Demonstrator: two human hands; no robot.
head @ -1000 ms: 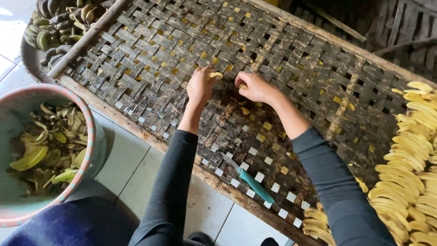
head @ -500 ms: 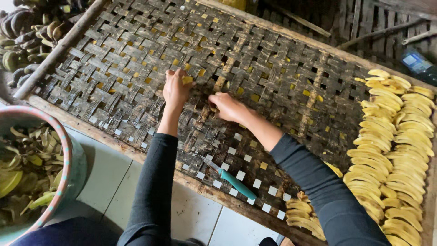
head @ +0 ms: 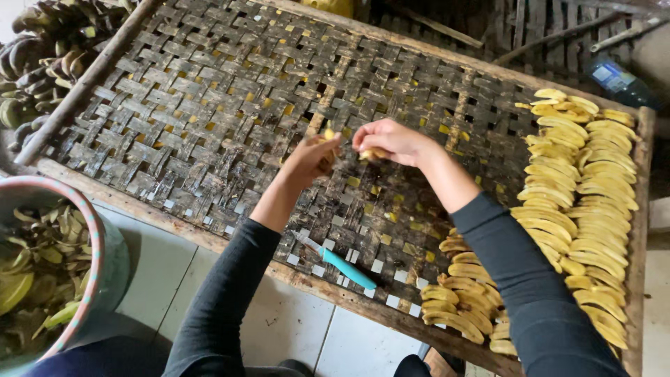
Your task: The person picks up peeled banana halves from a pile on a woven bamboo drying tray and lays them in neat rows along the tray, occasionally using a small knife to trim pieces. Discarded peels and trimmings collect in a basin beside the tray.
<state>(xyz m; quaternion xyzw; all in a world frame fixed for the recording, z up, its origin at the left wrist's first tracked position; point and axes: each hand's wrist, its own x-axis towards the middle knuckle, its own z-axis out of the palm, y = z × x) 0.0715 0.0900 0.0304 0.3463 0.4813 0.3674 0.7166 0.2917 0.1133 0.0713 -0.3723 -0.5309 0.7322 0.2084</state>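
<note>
Your left hand (head: 313, 157) and right hand (head: 389, 142) meet over the middle of the woven tray (head: 209, 105), each pinched shut on a yellow banana piece (head: 328, 134). Sliced bananas (head: 572, 181) lie in rows at the right; a teal knife (head: 342, 265) rests near the front rim, a peel bowl (head: 105, 258) beside it.

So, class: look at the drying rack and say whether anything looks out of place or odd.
One thing: a knife with a teal handle lies loose on the woven rack near its front edge, blade bare, just below the left hand and right hand. The yellow banana slices lie in tidy rows.
</note>
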